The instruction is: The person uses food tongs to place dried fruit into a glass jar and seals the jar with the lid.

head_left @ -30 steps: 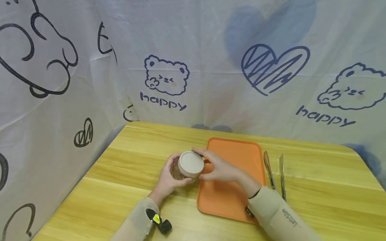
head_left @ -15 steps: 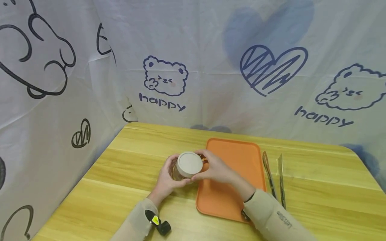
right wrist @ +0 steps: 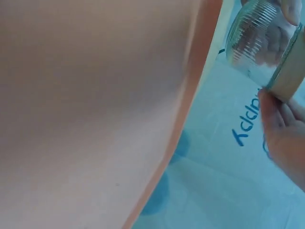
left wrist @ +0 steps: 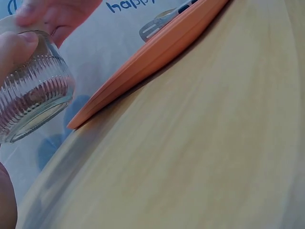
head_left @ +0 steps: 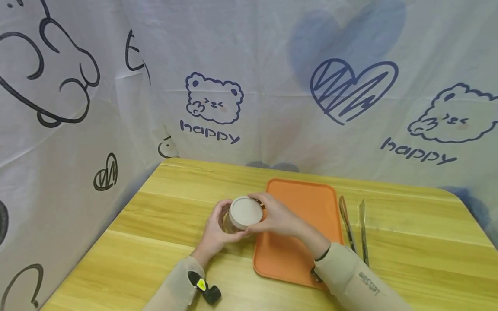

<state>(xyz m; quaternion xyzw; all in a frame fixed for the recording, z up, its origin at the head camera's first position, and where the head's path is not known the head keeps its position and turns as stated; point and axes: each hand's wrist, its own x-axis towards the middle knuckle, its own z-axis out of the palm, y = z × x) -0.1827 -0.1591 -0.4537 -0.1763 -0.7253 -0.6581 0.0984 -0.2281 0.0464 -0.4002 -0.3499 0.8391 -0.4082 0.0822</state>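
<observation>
A clear ribbed glass jar [left wrist: 40, 90] with a flat beige lid [head_left: 245, 212] is held up over the table, just left of the orange tray [head_left: 288, 268]. My left hand [head_left: 214, 228] grips the glass body from the left, thumb toward me. From the right, my right hand [head_left: 281, 219] holds the lid by its edge, fingers on the far side and thumb on the near side. The right wrist view has the jar lying sideways in frame, with fingers at the lid's rim. Only the hands show through the glass.
Two long thin utensils lie right of the tray: one with an orange-brown edge [head_left: 347, 220], the other with a narrow metallic tip [head_left: 363, 216]. The left wrist view shows a slotted metal head [left wrist: 152, 29] beyond the tray. A printed curtain [head_left: 272, 116] hangs behind the wooden table [head_left: 155, 224].
My right hand, spread beside the lid a second ago, has closed in on its edge, thumb now near the left thumb. My left hand keeps its grip on the jar in nearly the same spot.
</observation>
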